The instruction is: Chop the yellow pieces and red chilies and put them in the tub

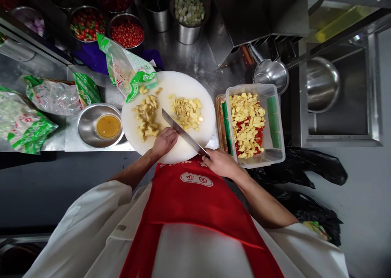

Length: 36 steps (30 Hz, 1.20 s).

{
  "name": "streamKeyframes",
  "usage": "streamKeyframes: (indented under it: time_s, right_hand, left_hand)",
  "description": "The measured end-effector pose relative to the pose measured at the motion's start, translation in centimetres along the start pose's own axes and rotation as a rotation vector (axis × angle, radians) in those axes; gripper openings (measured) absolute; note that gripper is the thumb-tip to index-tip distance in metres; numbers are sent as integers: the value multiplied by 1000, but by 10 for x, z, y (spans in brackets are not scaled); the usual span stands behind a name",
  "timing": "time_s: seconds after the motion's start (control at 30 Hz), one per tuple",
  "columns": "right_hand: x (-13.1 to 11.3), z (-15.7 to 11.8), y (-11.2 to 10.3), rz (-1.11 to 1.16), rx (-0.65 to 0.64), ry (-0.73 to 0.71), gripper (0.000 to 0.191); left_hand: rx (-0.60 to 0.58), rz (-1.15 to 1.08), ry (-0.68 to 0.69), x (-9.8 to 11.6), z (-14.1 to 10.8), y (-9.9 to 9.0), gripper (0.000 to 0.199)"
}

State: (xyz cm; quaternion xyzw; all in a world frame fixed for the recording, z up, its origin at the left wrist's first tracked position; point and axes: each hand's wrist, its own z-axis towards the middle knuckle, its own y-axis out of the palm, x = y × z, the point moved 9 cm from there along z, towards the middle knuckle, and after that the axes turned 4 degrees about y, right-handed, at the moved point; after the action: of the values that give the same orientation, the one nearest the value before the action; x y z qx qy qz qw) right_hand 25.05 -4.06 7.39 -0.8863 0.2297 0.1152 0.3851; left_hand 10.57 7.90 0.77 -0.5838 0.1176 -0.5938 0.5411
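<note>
Ginger [147, 117], by the look of it, sits mid-frame on the board: knobs left, slices [187, 111] right, probably split so they don't mix.

Biggest first: steel counter [198, 60] crosses the upper half. Round white cutting board [183, 85] at centre, facing the torso, I guess so both hands reach. Clear plastic tub [269, 160] just right of it, likely parked for a short reach; yellow slices [244, 107] over red pieces [259, 136] inside. Printed bag [134, 76] overlaps the board's upper-left edge. Steel bowl [84, 125] with brownish liquid [108, 126] just left of the board. Knife [185, 134] runs diagonally over the board, right hand [222, 163] wrapped tight round its handle. Left hand [165, 141] is bunched beside the blade, maybe steadying; I can't tell if it pinches anything.

Unclear to me: left fingertips, most of the handle, bag contents. Second tub [220, 125] shows only as a sliver; steel pots [160, 22] get cut at the top edge.
</note>
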Motion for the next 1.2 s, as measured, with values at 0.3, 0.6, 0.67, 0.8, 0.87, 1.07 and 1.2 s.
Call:
streamKeyframes:
  time_s: [0.3, 0.6, 0.67, 0.8, 0.87, 1.07, 1.2]
  right_hand:
    - [-1, 9, -2, -14, -38, 2, 26]
    - [-9, 43, 7, 48, 36, -25, 24]
    - [-8, 47, 6, 107, 61, -52, 23]
    - [2, 35, -2, 254, 116, -47, 24]
    - [5, 20, -10, 330, 173, -68, 30]
    - [-11, -12, -23, 425, 268, -343, 78]
    - [-14, 0, -11, 247, 237, -298, 73]
  left_hand:
    - [44, 12, 11, 6, 6, -8, 16]
    - [-11, 0, -14, 3, 5, -3, 17]
    - [-12, 14, -23, 2, 7, -3, 18]
    - [-19, 37, -45, 1, 15, 3, 21]
    - [-9, 36, -67, 2, 19, 4, 23]
    - [290, -10, -213, 11, 30, -56, 15]
    - [288, 47, -139, 34, 65, -94, 16]
